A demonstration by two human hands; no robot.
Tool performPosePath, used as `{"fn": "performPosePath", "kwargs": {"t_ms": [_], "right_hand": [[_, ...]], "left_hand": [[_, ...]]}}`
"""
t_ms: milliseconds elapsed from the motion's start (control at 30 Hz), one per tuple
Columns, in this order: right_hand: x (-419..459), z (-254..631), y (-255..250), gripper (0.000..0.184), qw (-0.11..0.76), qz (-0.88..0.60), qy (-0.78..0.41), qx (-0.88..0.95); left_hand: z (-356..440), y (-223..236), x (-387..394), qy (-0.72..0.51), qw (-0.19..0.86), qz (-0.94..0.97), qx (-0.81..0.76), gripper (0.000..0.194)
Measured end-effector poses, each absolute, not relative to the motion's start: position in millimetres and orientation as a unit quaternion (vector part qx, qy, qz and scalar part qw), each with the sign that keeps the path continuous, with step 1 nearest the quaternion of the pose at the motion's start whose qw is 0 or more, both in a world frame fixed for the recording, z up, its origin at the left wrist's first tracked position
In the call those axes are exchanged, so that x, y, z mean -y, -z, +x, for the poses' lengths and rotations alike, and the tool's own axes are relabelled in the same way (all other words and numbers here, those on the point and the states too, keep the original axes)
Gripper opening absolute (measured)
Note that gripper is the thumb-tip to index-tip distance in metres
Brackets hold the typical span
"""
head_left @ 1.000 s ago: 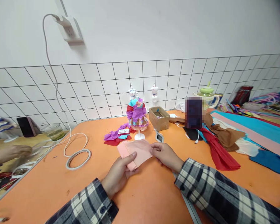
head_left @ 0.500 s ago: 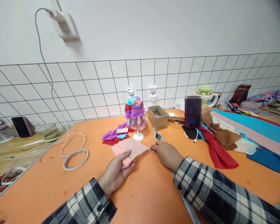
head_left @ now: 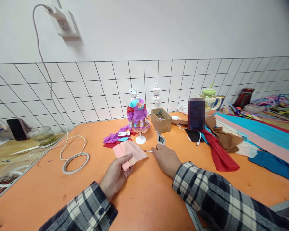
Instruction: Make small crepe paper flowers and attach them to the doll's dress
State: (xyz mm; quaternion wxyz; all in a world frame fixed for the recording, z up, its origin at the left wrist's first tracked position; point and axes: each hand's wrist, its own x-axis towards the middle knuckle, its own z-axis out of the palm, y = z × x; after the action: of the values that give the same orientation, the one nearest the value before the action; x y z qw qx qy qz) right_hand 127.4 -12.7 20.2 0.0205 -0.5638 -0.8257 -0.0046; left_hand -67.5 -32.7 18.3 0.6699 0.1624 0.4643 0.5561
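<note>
My left hand (head_left: pixel 116 175) is closed on the near end of a folded piece of pink crepe paper (head_left: pixel 131 151), which lies on the orange table (head_left: pixel 144 199). My right hand (head_left: pixel 165 158) rests on the table just right of the paper, fingers curled over a thin metal tool (head_left: pixel 148 151) whose point sticks out toward the paper. A grey-handled tool (head_left: pixel 160 138) lies just beyond that hand. Behind the paper stands a small mannequin in a purple, blue and red paper dress (head_left: pixel 137 117) on a white stand.
Purple, blue and red paper scraps (head_left: pixel 115 140) lie left of the mannequin. A small cardboard box (head_left: pixel 161 120) and a bare mannequin (head_left: pixel 155 94) stand behind. Crepe sheets (head_left: pixel 252 136) cover the right side. A coiled white cable (head_left: pixel 75 160) and a jar (head_left: pixel 42 136) are at left.
My right hand let go of the pink paper and moved right onto the thin metal tool. My left hand kept the paper and drew it slightly left.
</note>
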Motion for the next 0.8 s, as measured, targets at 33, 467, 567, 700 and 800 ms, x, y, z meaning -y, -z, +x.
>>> {"fn": "performPosePath", "kwargs": {"t_ms": [33,467,567,700,800], "right_hand": [[13.2,127.8,-20.9,0.031,0.012,-0.561,0.001,0.828],[1.5,148.2,-15.0,0.016,0.138,-0.545,-0.182,0.806],[8.5,146.8,-14.9,0.033,0.125,-0.465,-0.452,0.751],[22.4,137.8,-16.5,0.042,0.084,-0.318,-0.673,0.663],[28.7,132.2,-18.6,0.045,0.102,-0.3,-0.693,0.647]], "left_hand": [[-67.3,-19.1,32.8,-0.565,0.672,0.16,-0.451,0.019],[-77.3,-16.6,26.0,-0.608,0.667,0.155,-0.403,0.008],[-76.6,-18.6,27.0,-0.625,0.658,0.155,-0.39,0.008],[-74.3,-22.5,31.6,-0.624,0.678,0.183,-0.342,0.01],[-71.3,-23.6,35.3,-0.593,0.695,0.211,-0.348,0.013]]}}
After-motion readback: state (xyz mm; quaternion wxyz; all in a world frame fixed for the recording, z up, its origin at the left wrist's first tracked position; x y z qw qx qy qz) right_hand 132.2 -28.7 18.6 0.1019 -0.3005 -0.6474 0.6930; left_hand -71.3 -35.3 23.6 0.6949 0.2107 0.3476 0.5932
